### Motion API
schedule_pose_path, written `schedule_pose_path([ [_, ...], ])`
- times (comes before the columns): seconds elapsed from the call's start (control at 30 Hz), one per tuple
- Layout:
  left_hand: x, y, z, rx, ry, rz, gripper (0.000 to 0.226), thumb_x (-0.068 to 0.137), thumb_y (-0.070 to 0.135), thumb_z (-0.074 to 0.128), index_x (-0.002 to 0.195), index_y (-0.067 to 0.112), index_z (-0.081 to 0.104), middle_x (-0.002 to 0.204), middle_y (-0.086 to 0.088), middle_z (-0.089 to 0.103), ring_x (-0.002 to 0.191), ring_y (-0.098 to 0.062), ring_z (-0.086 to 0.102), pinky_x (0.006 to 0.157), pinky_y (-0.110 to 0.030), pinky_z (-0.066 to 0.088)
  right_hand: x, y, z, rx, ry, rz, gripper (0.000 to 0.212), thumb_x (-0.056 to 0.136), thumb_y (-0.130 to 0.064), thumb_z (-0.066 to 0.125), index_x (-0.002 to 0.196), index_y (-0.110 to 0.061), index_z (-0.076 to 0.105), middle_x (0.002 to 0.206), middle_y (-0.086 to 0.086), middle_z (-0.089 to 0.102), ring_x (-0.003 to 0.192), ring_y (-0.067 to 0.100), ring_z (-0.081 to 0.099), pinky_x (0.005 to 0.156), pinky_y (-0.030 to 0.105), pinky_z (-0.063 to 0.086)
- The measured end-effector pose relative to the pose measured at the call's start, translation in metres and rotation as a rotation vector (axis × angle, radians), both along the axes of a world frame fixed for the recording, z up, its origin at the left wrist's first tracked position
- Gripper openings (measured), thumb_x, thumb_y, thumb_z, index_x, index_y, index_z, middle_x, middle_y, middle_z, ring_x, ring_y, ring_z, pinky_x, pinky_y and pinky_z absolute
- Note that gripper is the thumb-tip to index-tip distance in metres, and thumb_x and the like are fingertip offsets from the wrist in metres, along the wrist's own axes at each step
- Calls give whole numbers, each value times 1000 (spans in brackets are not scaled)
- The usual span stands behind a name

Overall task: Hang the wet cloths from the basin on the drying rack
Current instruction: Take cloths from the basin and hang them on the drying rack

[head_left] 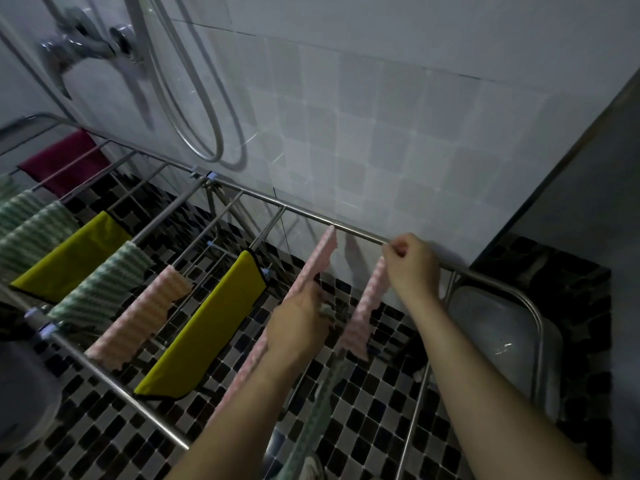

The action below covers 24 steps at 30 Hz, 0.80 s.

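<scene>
The steel drying rack point(346, 227) stretches across the view over a mosaic floor. At its right end a pink wavy cloth point(367, 306) hangs in two folds over the rails. My right hand point(412, 266) pinches its far corner next to the rack's far rail. My left hand point(299, 322) is closed on the other pink fold point(318, 258). A green striped cloth point(320, 396) dangles from that same hand toward me. A metal basin point(498, 327) sits on the floor under the rack's right end; what it holds is not visible.
Several cloths hang further left: a yellow one point(207, 327), a pink one point(142, 317), a green striped one point(100, 282), another yellow one point(72, 254) and a maroon one point(64, 161). A shower tap and hoses point(194, 98) are on the tiled wall behind. A grey wall point(588, 202) closes the right.
</scene>
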State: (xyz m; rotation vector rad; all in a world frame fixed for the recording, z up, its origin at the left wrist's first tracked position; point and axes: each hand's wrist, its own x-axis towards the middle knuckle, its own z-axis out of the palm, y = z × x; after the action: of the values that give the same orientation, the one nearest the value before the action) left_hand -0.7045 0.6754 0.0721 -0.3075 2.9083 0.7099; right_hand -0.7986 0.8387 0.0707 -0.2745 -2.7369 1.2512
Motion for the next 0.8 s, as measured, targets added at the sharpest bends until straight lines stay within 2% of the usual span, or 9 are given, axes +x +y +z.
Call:
schedule_pose_path([
  [0.07,1,5,1,75,-71,-73,9,93,27,61,100,21,63,87,4,69,64,-8,56,51,-19,40,10,7,-9,-23,-126,-75,24,90,-29,60,81,-9,69,76,6,68,70,23,61,58,26,42],
  [0.13,2,10,-2,181,-149,-116,17,90,40,64,86,24,65,72,9,64,56,0,55,45,-14,35,16,8,-17,-106,-250,-82,42,91,-42,59,71,-7,69,66,7,66,62,23,60,55,24,42],
  [0.17,3,12,-3,201,-160,-134,19,88,43,65,83,25,66,69,9,64,55,2,57,45,-13,39,16,8,-20,-152,-290,-86,47,90,-47,59,72,-6,70,67,8,68,63,24,63,58,25,46],
  [0.23,5,15,-5,200,-152,-143,20,88,43,66,81,24,69,70,7,69,58,-2,63,54,-23,53,13,5,-25,-207,-320,-98,51,88,-51,59,75,-3,72,72,14,71,69,29,68,67,33,54],
  [0.3,5,15,-7,202,-128,-141,20,89,40,65,82,22,71,73,4,71,60,-6,66,62,-31,59,9,1,-26,-207,-321,-96,49,89,-47,58,74,-2,72,75,17,71,73,32,69,73,38,56],
  [0.47,6,16,-9,164,-59,-199,12,88,33,67,94,23,69,85,5,71,70,-6,65,64,-25,53,4,1,-22,-91,-305,-100,46,94,-45,51,66,-12,67,70,9,69,65,24,63,56,26,43],
  [0.57,6,19,-8,146,10,-210,11,88,31,66,97,25,70,87,5,72,71,-8,63,65,-28,53,-3,2,-25,-90,-282,-125,44,93,-45,53,62,-15,63,72,10,70,68,27,65,56,26,40],
  [0.7,3,23,-10,112,94,-181,16,87,28,66,102,24,70,92,3,73,79,-14,67,69,-34,56,-7,1,-24,-101,-265,-163,42,93,-42,55,70,-10,70,69,8,68,63,25,61,49,23,35],
  [0.8,1,23,-11,124,108,-177,17,89,29,65,105,22,68,93,3,73,80,-15,67,70,-35,57,-5,1,-22,-30,-258,-175,41,94,-41,53,74,-9,70,66,4,62,62,22,57,47,21,29],
])
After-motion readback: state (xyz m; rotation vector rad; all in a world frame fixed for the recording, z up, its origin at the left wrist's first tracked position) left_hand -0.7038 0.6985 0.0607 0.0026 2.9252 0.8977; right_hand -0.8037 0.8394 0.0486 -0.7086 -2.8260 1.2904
